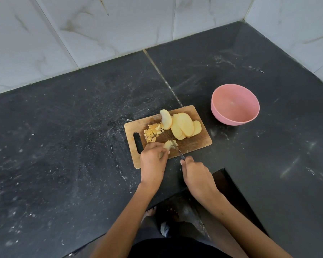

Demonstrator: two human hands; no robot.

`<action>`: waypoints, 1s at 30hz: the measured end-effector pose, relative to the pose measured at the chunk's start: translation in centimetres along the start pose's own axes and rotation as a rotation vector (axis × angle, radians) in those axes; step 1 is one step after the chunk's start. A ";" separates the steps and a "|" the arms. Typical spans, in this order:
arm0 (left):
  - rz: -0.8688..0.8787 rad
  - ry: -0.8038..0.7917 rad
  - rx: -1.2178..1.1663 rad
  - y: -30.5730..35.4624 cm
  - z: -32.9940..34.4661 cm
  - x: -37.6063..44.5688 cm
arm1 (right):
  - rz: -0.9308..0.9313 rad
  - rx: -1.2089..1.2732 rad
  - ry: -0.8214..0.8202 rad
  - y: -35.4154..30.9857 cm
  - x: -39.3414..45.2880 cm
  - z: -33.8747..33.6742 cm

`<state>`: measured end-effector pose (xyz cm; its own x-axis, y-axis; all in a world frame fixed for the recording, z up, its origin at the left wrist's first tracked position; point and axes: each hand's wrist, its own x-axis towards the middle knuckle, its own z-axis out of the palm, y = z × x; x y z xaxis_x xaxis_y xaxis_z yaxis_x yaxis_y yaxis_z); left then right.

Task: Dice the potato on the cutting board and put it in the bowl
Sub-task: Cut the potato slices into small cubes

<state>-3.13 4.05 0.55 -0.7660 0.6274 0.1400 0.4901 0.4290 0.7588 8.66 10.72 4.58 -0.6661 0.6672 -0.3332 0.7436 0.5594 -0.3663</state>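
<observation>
Potato piece sits near the front edge of the wooden cutting board, my left hand curled over it, fingertips pinning it down. Knife blade is in the piece; my right hand grips the handle, fingers wrapped around it. Diced bits are piled by the board's handle slot. Uncut slices overlap at the board's back right. Pink bowl stands off the board to the right, apart from it, nothing visible inside. All on the black counter, white tiled wall behind.
</observation>
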 end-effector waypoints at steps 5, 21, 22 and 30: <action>0.000 -0.010 0.008 0.5 -0.2 0.3 | -0.014 -0.075 -0.060 -1.1 1.8 0.5; 0.004 -0.059 0.029 0.7 -0.3 0.7 | 0.021 -0.156 -0.158 1.1 -1.7 0.1; 0.030 -0.070 0.062 0.6 -0.4 0.7 | 0.024 -0.131 -0.147 1.2 -1.7 -0.1; 0.104 0.039 0.280 0.2 -1.1 -0.5 | -0.060 -0.063 -0.037 -0.3 0.4 -0.1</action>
<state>-3.12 3.07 1.32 -0.7186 0.6540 0.2365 0.6582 0.5297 0.5350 8.21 10.83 4.61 -0.7104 0.6137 -0.3444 0.7037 0.6282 -0.3320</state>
